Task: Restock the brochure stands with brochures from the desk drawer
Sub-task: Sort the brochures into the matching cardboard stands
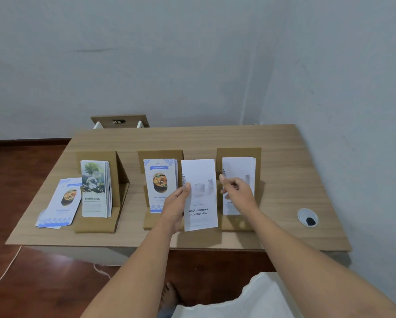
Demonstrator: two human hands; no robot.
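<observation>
Brochure, white w/ grey skyline (200, 193), pinched in our left hand (176, 203); right hand (237, 193) spread—seat it square in right cardboard stand (238, 153).

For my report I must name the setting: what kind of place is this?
Probably a small office or reception corner. A wooden desk with a cable hole stands against bare walls, carrying three cardboard brochure stands with printed leaflets, such as the food brochures.
</observation>
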